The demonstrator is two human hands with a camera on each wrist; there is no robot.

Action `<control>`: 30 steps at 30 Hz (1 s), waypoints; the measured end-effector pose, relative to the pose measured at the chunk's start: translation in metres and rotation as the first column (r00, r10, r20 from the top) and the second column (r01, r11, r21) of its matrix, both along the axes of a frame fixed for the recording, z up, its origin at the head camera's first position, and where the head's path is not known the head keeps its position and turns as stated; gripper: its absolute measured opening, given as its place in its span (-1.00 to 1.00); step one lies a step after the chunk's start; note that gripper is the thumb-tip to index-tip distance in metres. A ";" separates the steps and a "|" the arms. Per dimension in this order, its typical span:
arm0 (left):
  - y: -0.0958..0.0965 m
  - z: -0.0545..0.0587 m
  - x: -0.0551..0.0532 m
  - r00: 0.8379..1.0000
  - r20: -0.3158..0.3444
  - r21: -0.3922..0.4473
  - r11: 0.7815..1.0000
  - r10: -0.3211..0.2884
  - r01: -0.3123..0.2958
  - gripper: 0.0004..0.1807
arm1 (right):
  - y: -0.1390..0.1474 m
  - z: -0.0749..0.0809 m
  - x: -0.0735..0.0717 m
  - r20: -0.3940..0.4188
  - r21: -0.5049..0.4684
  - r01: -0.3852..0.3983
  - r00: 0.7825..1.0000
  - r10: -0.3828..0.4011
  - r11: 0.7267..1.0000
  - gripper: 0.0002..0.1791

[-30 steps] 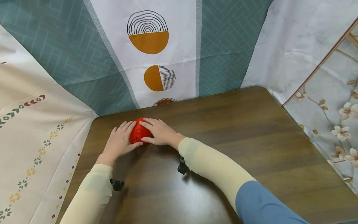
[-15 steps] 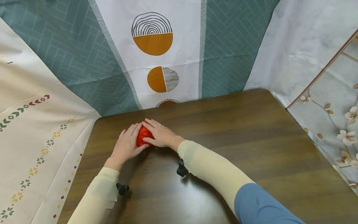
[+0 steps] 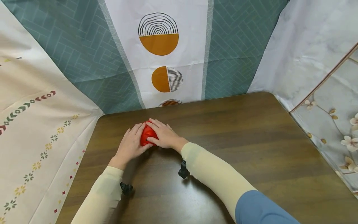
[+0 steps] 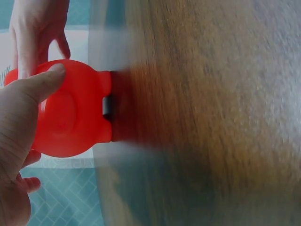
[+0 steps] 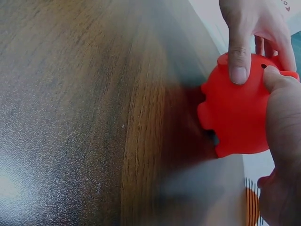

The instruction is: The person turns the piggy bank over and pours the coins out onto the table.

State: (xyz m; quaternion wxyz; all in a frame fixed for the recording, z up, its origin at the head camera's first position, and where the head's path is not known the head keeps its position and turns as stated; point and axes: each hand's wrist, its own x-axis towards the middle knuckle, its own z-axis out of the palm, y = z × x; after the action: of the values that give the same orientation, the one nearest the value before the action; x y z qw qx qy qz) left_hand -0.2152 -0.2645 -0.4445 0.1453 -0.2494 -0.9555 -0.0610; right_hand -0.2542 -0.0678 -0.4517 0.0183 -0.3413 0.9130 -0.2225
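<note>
Toward the table's back left stands a glossy red piggy bank (image 3: pixel 146 135), upright on stubby feet. My left hand (image 3: pixel 130 143) holds its left side, the thumb lying over the near surface. From the right my right hand (image 3: pixel 165 134) grips it, with fingers over the top and the thumb in front. In the left wrist view the rounded red body (image 4: pixel 70 113) shows a raised oval and two feet at the tabletop. A small dark eye hole shows between the two thumbs on the piggy bank (image 5: pixel 237 110) in the right wrist view. The palms hide much of its sides.
The brown wooden table (image 3: pixel 223 133) reaches far to the right of the hands. Patterned cloth (image 3: pixel 179 56) hangs along its back edge, with a cream cloth (image 3: pixel 56 155) at the left and a floral one (image 3: pixel 330 124) at the right.
The piggy bank has turned between my hands, so the dark eye seen a second ago no longer faces the head camera. Both hands stay around it, and the head view has shifted slightly.
</note>
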 end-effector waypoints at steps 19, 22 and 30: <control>0.026 -0.004 0.009 1.000 -0.006 0.017 1.000 0.024 -0.024 0.04 | 0.027 -0.008 0.003 0.050 -0.114 -0.027 0.998 0.033 0.993 -0.19; 0.033 -0.005 0.011 0.999 -0.010 0.021 0.999 0.033 -0.032 0.04 | 0.033 -0.008 0.005 0.066 -0.142 -0.033 0.997 0.043 0.989 -0.20; 0.052 -0.008 0.018 0.999 0.016 0.048 0.998 0.047 -0.048 0.04 | 0.054 -0.010 0.010 0.112 -0.225 -0.048 0.991 0.075 0.973 -0.21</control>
State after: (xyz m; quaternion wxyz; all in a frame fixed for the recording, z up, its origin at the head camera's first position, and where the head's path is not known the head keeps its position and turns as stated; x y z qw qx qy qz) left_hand -0.1970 -0.2121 -0.4524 0.1457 -0.2227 -0.9604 -0.0823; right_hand -0.2444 -0.0134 -0.4618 0.0415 -0.3556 0.8686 -0.3425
